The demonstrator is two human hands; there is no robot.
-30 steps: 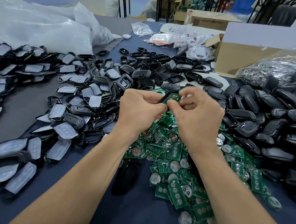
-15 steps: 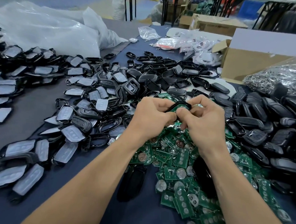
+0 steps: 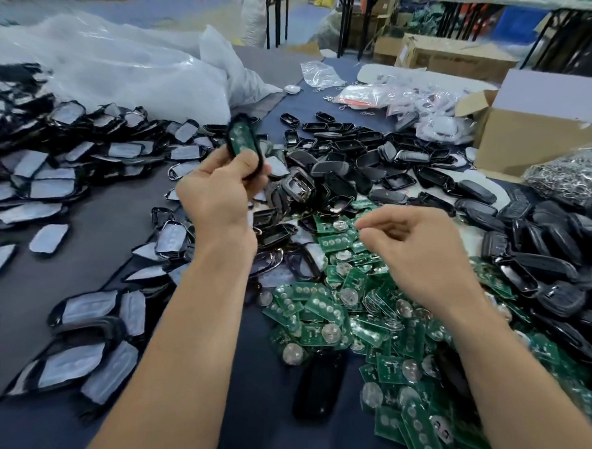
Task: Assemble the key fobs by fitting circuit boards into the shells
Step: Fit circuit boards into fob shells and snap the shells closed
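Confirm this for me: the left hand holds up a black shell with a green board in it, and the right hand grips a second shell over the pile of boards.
Not quite. The head view shows the right hand gripping nothing: its fingers are loosely curled and empty over the pile of boards. The rest stands: the left hand holds up a black shell with a green board in it.

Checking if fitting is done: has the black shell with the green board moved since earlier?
Yes. The left hand carried the black shell leftward, off the pile of green circuit boards.
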